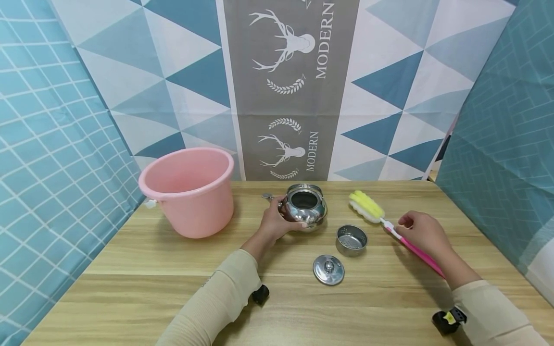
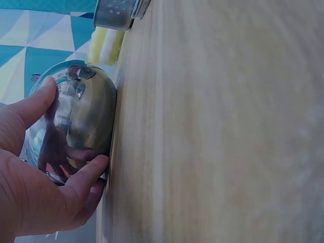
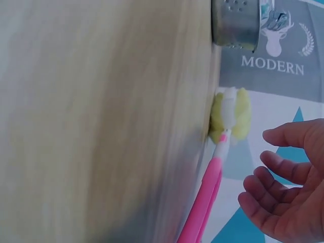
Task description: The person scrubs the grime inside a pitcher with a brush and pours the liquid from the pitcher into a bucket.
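A shiny steel teapot (image 1: 305, 211) stands lidless on the table, its dark opening facing up. My left hand (image 1: 279, 221) grips its left side, thumb on the front of the belly; the left wrist view shows thumb and fingers spread around the polished body (image 2: 86, 111). My right hand (image 1: 424, 233) hovers beside a sponge brush (image 1: 415, 250), fingers loosely bent and nothing between them. The brush has a yellow and white sponge head (image 1: 367, 206) and a pink handle (image 3: 202, 197). Between the hands sit a perforated steel strainer (image 1: 351, 240) and the round knobbed lid (image 1: 328, 269).
A pink bucket (image 1: 195, 192) stands at the back left of the wooden table (image 1: 303, 317). Patterned cloth (image 1: 298, 96) hangs behind the table, and blue cloths flank it left and right.
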A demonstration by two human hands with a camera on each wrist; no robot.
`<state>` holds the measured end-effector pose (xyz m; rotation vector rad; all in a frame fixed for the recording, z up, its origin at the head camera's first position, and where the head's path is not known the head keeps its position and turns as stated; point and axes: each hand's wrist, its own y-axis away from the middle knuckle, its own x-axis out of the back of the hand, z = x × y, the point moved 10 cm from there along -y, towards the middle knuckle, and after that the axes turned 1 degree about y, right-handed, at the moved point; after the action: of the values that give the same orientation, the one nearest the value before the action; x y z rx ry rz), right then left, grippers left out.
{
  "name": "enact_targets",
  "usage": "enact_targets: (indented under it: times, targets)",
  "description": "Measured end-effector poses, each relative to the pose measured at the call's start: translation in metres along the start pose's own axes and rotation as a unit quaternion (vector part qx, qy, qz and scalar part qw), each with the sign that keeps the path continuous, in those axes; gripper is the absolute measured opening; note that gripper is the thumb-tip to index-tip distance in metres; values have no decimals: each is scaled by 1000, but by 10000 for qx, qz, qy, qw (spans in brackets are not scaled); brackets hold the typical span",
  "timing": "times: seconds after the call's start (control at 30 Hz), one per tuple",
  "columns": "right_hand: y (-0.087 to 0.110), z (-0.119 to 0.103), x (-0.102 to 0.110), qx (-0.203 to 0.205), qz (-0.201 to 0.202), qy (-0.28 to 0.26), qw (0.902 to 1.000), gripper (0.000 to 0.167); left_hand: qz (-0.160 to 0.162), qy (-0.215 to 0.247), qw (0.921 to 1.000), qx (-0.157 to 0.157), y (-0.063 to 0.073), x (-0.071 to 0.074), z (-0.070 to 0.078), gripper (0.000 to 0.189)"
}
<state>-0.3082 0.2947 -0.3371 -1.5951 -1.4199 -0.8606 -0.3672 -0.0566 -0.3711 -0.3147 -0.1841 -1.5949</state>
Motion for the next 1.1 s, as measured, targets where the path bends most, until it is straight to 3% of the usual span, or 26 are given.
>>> enact_targets:
  times: [0.63, 1.1]
  targets:
    - [3, -60, -9, 242, -344, -1361, 9898, 32, 94, 8, 9999, 87, -3, 0, -3, 100]
    - [-12, -105, -22, 321, -826, -2702, 9587, 41, 86, 78, 9999, 122, -1, 0, 0, 101]
